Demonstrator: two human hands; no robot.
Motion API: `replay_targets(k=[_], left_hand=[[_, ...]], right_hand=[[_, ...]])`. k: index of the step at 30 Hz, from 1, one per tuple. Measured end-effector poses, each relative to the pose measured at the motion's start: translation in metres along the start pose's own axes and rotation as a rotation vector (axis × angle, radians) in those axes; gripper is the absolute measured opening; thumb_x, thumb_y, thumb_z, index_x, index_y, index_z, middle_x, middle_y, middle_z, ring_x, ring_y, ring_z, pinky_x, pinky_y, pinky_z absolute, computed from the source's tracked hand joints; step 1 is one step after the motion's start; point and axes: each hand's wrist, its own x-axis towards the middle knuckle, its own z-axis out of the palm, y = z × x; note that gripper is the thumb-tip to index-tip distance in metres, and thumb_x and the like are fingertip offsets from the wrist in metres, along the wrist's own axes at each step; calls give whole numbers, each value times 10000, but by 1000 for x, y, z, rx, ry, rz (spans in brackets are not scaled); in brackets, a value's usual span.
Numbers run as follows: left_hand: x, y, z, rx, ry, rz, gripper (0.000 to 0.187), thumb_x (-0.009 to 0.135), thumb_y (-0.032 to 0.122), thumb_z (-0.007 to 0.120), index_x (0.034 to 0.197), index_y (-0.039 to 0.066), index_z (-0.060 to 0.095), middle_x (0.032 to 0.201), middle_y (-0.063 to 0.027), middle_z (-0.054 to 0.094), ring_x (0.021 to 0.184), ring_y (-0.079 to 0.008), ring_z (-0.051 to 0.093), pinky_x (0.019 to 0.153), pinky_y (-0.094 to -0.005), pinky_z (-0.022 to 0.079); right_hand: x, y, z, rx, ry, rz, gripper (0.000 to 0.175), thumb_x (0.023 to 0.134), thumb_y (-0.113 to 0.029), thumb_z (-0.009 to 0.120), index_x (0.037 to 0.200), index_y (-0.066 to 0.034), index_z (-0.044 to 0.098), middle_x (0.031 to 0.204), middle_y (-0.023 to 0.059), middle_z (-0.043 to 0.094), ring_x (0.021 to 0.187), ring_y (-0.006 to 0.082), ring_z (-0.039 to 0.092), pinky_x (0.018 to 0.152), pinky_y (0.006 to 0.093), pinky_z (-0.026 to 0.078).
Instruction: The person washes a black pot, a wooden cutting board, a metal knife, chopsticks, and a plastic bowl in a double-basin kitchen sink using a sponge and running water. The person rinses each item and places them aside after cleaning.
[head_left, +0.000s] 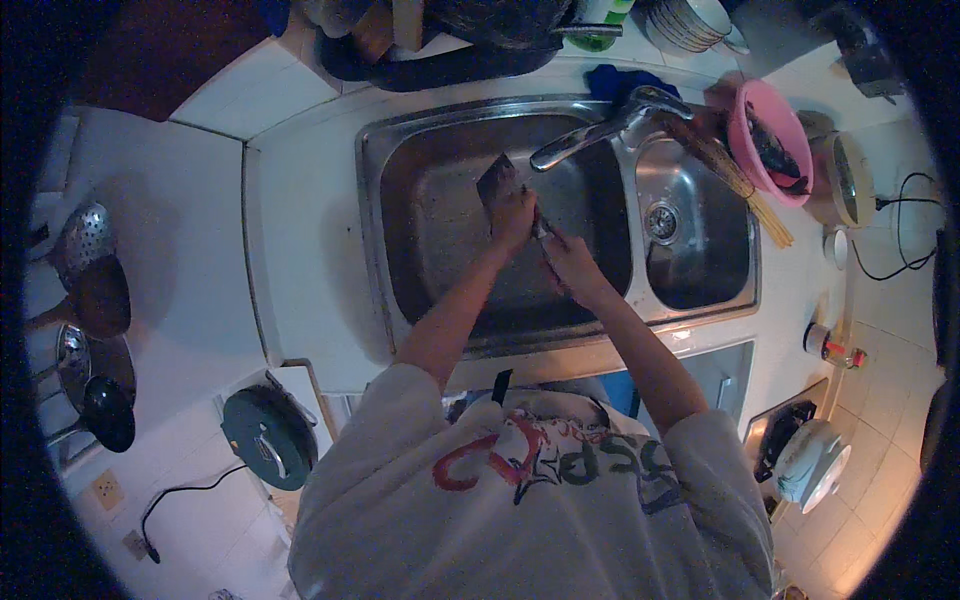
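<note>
Over the large basin of a stainless steel sink (450, 300), both my hands are on a cleaver-like kitchen knife with a broad blade (496, 176). My left hand (514, 219) lies against the blade's lower part, and its fingers are partly hidden. My right hand (576, 270) is closed around the handle end, just to the right and nearer my body. The single-lever faucet (574, 146) reaches over the basin from the upper right, beyond the blade. No running water can be made out.
The small basin with its drain (662, 223) is to the right. Bundled chopsticks (750, 199) lie across its corner beside a pink bowl (795, 176) with dark contents. A blue cloth (630, 81) sits behind the faucet. Stacked bowls (686, 26) stand at the back, and a lidded pot (806, 465) lower right.
</note>
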Motion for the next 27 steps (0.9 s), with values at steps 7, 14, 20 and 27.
replay_targets(k=[7,14,20,27], left_hand=[[3,22,-12,-280,1,-81,335,867,206,459,1115,-10,526,1201,-270,488,1115,-408,459,954,-452,354],[19,-3,-54,274,-5,-150,387,941,300,379,1152,17,539,1155,-219,550,1069,-312,525,934,-418,402],[6,22,-38,-1565,-75,-958,537,965,474,272,1274,70,445,1198,-123,529,1105,-279,519,920,-428,432],[-13,-17,-7,-1492,51,-781,432,910,320,530,1260,79,450,1195,-123,527,1107,-295,515,927,-495,420]], right_hand=[[7,-4,3,1,-12,-104,237,958,-238,437,946,-21,531,589,45,521,426,141,467,379,318,372],[0,23,1,-405,9,-307,340,937,-255,479,1220,-68,469,726,91,575,477,181,550,373,292,418],[-14,29,6,-1197,281,-592,493,866,-150,522,1341,-130,391,851,175,596,561,307,622,461,376,520],[-22,42,-6,-1439,338,-800,702,788,-176,579,1415,-133,265,975,222,583,529,291,615,447,378,535]])
